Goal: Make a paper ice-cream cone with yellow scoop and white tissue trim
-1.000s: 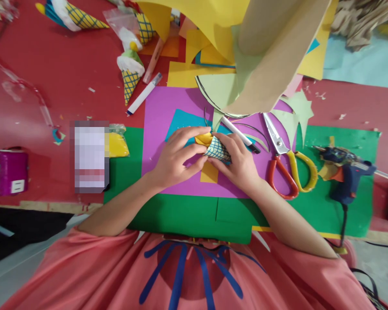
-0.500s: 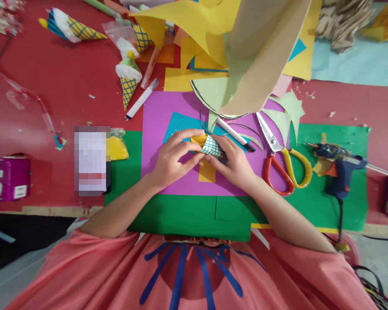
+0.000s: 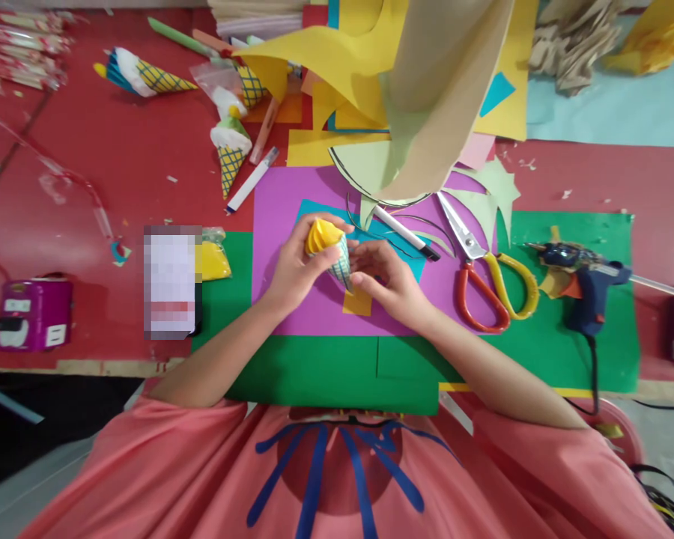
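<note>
A small paper ice cream cone point(image 3: 343, 263) is between my hands, over the purple sheet point(image 3: 292, 313). It has a ruffled yellow top and a pale wrapper with a blue grid. My left hand point(image 3: 300, 263) is closed around it, thumb across the front where yellow meets grid. The yellow top points up and left, the tip down and right. Beside the tip is my right hand point(image 3: 390, 278), its fingers curled and apart. Its thumb reaches close to the tip; whether it touches I cannot tell. Under the hands lie a blue sheet point(image 3: 308, 212) and a yellow strip point(image 3: 357, 302).
Scissors point(image 3: 472, 254) lie right of my hands, with a glue gun point(image 3: 589, 288) farther right. A black-capped marker point(image 3: 404, 232) lies just beyond my fingers. A large curled sheet point(image 3: 454, 97) rises ahead. Finished paper cones point(image 3: 231, 153) lie at the upper left.
The cone has turned from lying sideways between both hands to show its yellow top, held in my left hand. My right fingers have loosened from the wrapper. The whole view has shifted slightly.
</note>
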{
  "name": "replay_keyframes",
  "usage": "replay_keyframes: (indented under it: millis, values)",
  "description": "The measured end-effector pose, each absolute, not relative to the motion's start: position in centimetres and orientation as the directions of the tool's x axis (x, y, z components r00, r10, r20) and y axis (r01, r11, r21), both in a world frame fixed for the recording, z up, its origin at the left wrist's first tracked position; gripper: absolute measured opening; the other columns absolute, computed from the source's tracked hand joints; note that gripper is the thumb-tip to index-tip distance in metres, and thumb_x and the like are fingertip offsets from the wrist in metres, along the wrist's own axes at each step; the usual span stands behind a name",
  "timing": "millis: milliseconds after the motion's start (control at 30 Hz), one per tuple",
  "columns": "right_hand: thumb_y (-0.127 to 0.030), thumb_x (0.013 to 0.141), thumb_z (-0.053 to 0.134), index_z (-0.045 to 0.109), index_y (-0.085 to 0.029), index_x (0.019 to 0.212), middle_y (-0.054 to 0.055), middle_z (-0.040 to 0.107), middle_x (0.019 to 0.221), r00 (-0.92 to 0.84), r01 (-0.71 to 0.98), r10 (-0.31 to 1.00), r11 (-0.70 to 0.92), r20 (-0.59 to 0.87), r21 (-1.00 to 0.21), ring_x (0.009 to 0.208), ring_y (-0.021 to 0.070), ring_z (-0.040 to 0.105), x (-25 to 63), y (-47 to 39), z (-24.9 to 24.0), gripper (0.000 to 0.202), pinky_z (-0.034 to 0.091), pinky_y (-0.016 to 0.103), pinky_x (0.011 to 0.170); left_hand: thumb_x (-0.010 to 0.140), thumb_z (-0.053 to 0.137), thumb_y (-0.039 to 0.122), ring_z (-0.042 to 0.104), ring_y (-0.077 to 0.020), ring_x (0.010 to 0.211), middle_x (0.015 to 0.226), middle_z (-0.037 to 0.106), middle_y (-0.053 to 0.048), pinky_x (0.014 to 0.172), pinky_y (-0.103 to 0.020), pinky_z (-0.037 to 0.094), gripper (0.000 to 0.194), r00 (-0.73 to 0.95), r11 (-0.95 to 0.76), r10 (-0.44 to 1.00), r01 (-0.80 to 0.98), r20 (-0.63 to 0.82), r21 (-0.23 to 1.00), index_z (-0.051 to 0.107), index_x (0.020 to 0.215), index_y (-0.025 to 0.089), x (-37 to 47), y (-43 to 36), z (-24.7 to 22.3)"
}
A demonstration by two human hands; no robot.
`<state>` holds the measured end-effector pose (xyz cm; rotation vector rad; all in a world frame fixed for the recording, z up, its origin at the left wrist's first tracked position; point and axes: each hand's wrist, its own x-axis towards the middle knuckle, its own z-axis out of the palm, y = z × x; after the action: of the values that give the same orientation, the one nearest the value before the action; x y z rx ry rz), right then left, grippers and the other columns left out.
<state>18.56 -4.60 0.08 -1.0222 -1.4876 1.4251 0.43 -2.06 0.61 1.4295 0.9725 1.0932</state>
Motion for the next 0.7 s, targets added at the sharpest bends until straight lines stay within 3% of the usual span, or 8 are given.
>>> replay_keyframes:
  millis: [133,333,567,700]
  values:
    - [-0.043,0.093,0.06,0.054,-0.02,0.085,-0.002,0.06,0.074,-0.183,0.013,0.983,0.006,0.003,-1.0,0.065,0.0097,0.058,19.4,-3.7,0.7,0.024,0.049,0.026,0.063,0.088,0.056,0.061,0.074,-0.0155,0.083,0.119,0.069,-0.004,0.065,-0.026,0.06,0.046,0.202,-0.084,0.977,0.054,0.072,0.995,0.047,0.122,0.03,-1.0,-0.7,1.1]
    - [-0.054,0.091,0.059,0.048,-0.023,0.08,-0.006,0.053,0.063,-0.124,-0.06,0.992,-0.033,-0.026,-0.998,0.053,0.0073,0.049,20.2,-2.5,0.7,0.035,0.04,0.024,0.052,0.08,0.071,0.057,0.07,-0.0124,0.076,0.121,0.066,-0.004,0.062,-0.025,0.058,0.047,0.188,-0.14,0.975,0.114,0.117,0.984,0.051,0.111,0.028,-2.0,0.3,0.7]
    - [-0.057,0.092,0.056,0.041,-0.024,0.068,-0.007,0.043,0.056,-0.153,-0.114,0.988,-0.051,-0.033,-0.992,0.046,0.0081,0.044,20.2,-2.2,0.7,0.043,0.036,0.026,0.046,0.075,0.076,0.056,0.07,-0.0133,0.078,0.103,0.069,-0.003,0.064,-0.023,0.056,0.066,0.319,-0.094,0.947,0.164,0.037,0.982,0.044,0.126,0.027,-1.3,-0.2,0.1]
    - [-0.06,0.095,0.049,0.039,-0.026,0.055,-0.006,0.038,0.043,-0.165,-0.021,0.985,-0.053,-0.049,-0.998,0.038,0.0093,0.036,20.4,-2.4,1.0,0.053,0.034,0.028,0.04,0.075,0.079,0.048,0.069,-0.0126,0.08,0.105,0.068,-0.002,0.07,-0.024,0.056,0.062,0.372,-0.067,0.928,0.143,0.009,0.988,0.042,0.121,0.027,-1.1,-0.8,0.5]
